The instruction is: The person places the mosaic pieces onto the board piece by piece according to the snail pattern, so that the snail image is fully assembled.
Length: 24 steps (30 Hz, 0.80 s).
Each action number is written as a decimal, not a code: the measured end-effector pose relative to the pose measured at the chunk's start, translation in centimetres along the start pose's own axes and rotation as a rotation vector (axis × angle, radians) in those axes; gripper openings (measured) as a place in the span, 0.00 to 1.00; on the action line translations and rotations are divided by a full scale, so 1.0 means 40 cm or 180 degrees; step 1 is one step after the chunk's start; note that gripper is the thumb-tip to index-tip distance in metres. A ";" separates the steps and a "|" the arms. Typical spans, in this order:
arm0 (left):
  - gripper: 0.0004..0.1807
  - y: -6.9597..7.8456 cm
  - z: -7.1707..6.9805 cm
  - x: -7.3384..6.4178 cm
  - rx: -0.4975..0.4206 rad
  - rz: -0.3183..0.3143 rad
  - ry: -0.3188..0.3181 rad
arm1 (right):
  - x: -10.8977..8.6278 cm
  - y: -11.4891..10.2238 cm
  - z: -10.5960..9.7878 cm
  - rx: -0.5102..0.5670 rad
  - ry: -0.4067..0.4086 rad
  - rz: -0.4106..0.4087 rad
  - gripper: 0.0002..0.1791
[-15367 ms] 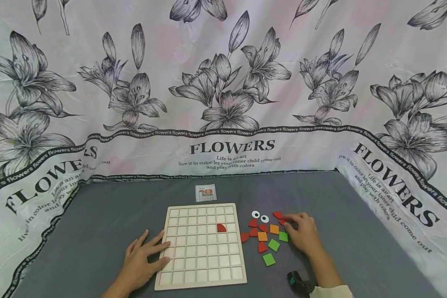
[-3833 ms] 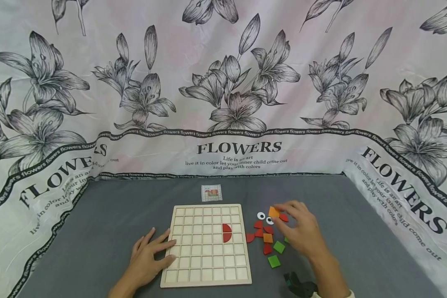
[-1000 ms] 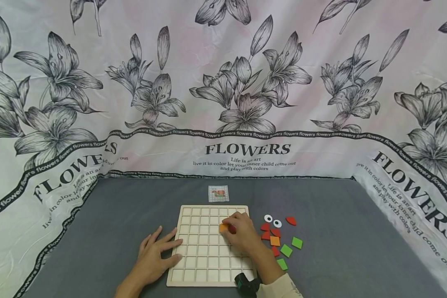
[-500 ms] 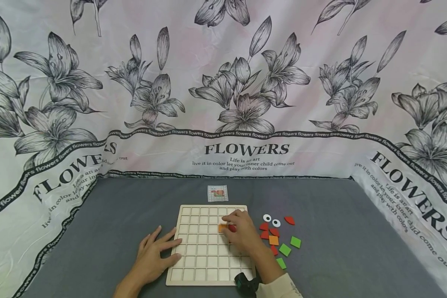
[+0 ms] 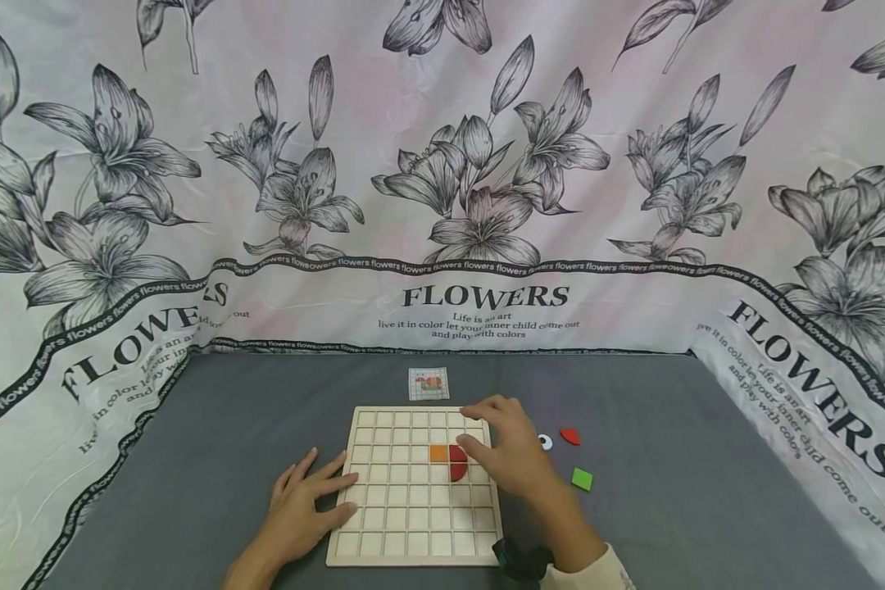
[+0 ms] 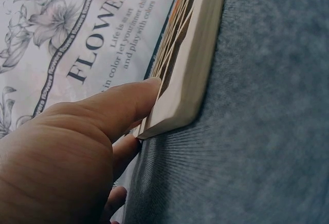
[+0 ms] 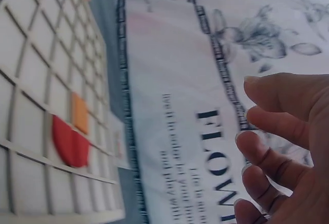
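A pale wooden grid board (image 5: 383, 500) lies on the table. In its cells sit an orange square tile (image 5: 438, 453) and two red quarter-round tiles (image 5: 458, 472), one above the other, right of the orange one. My left hand (image 5: 302, 512) rests at the board's left edge, fingers spread; the left wrist view shows the thumb (image 6: 128, 103) on the rim. My right hand (image 5: 512, 451) hovers over the board's right edge, thumb and fingers apart, holding nothing. In the right wrist view its fingers (image 7: 277, 121) are loosely bent, away from the tiles.
Right of the board lie a red quarter-round tile (image 5: 570, 436), a green square tile (image 5: 582, 478) and a white eye disc (image 5: 545, 442). My right hand and forearm hide the other loose pieces. A small picture card (image 5: 428, 383) lies behind the board.
Earlier, a second red quarter-round and then the orange tile came onto the board. Within the last half second my right hand let go of the orange tile and moved right; my left hand stayed.
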<state>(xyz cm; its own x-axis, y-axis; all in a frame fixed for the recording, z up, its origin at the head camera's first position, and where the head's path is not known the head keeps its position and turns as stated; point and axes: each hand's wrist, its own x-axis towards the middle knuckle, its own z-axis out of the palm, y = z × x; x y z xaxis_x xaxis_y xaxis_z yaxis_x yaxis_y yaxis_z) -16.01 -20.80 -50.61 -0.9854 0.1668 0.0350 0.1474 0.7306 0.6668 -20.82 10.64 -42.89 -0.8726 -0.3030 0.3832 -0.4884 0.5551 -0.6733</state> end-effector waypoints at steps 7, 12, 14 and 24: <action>0.24 -0.001 -0.004 -0.001 -0.0031 0.0034 -0.0011 | -0.017 -0.032 -0.078 -0.0102 0.0279 -0.0412 0.20; 0.24 -0.001 -0.005 -0.004 -0.0035 0.0048 0.0022 | -0.036 -0.041 -0.124 -0.0144 0.0441 -0.0607 0.21; 0.23 -0.001 -0.005 -0.004 -0.0037 0.0048 0.0025 | -0.045 -0.041 -0.141 -0.0133 0.0476 -0.0631 0.21; 0.23 -0.008 0.001 -0.001 -0.0007 0.0045 -0.0003 | -0.092 0.018 -0.184 -0.0071 0.0570 -0.0866 0.26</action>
<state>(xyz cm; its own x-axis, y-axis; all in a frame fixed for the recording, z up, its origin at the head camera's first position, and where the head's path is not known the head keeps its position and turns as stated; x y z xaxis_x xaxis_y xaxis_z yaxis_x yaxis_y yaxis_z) -16.02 -21.02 -50.85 -0.9831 0.1777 0.0436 0.1610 0.7267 0.6678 -17.91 17.85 -40.12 -0.6936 -0.3026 0.6537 -0.7015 0.4899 -0.5176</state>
